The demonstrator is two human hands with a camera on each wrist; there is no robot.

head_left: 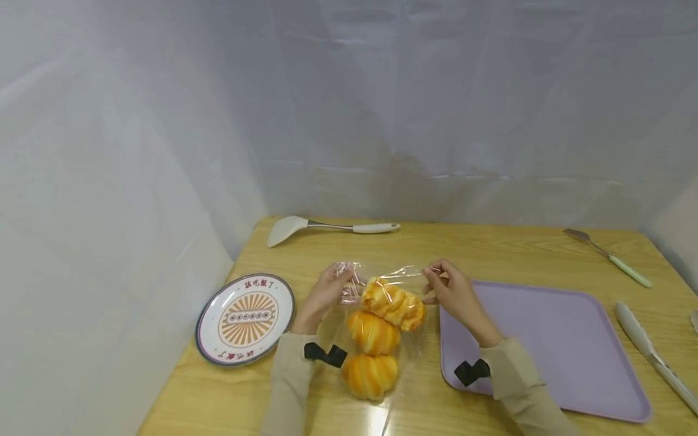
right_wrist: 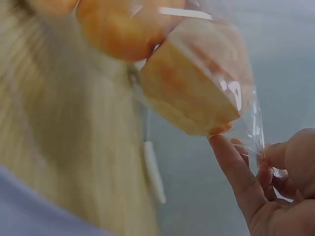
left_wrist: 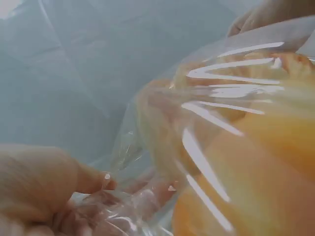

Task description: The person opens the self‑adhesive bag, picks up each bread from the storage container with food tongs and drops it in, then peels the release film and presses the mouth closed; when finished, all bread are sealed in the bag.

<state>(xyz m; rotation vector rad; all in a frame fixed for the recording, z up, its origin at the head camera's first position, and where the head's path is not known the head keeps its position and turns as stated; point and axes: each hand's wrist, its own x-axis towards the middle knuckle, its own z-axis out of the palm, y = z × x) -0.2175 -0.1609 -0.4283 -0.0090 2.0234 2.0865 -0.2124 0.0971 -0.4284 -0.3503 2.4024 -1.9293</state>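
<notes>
Between the two hands hangs a clear plastic bag point(head_left: 405, 274) with several golden bread rolls inside. A twisted roll point(head_left: 394, 304) lies at the top, and rounder rolls point(head_left: 371, 375) sit below it. The left hand point(head_left: 327, 293) pinches the bag's upper left edge, where the film is bunched, as the left wrist view shows the thumb point(left_wrist: 93, 179) on it. At the upper right edge the right hand point(head_left: 450, 292) pinches the film between thumb and fingers. Its extended finger point(right_wrist: 231, 167) reaches to the twisted roll's end in the right wrist view.
A patterned plate point(head_left: 248, 357) lies at the left, a white spatula point(head_left: 376, 228) along the back. At the right are a lilac tray point(head_left: 545, 345), tongs point(head_left: 649, 348) and a green-handled utensil point(head_left: 627, 268). Pale sheeting point(head_left: 349, 109) hangs behind the wooden table point(head_left: 463, 242).
</notes>
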